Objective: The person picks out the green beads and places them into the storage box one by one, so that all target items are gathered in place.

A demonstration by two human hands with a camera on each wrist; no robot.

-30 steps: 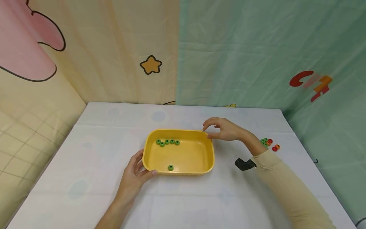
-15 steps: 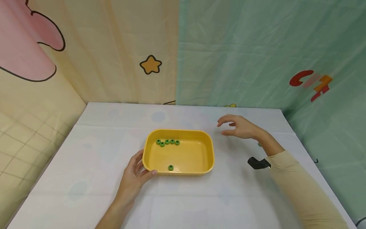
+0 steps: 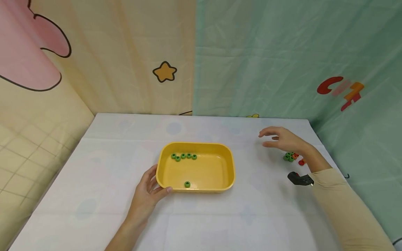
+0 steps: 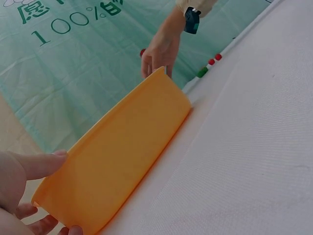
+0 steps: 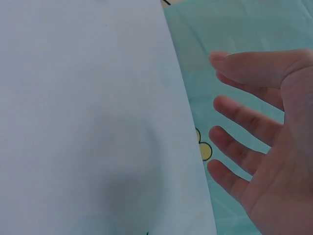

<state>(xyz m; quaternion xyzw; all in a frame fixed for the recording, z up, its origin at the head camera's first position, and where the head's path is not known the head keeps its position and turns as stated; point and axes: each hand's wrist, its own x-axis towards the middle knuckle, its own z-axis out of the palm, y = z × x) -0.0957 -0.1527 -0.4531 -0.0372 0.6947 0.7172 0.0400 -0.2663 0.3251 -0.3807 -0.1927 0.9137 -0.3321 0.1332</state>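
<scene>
L hand (image 3: 147, 195) grips the near-left corner of the yellow tray (image 3: 163, 174): thumb hooked over the rim, fingers against the outer wall, prob. to keep the light plastic from sliding on the white tablecloth (image 3: 94, 209). The L wrist view shows the same hold, thumb on the lip, other fingertips under the base. Inside the tray, a row of five green beads (image 3: 184, 156) lies along the wall far from the L hand, w/ one loose green bead (image 3: 187, 184) by the near wall, just right of the thumb. R hand (image 3: 284, 139) hovers above the cloth well right of the tray, fingers spread and relaxed, holding nothing; the R wrist view confirms an empty palm. Just beside it, toward the wrist, sits a small pile of beads (image 3: 290, 157), green w/ red & orange ones mixed in, part hidden by the forearm. The pile is within easy reach of the R hand, the tray w/in reach of both, which suits one hand steadying while the other is free. A black wrist camera (image 3: 299, 179) is strapped at the beige sleeve.
</scene>
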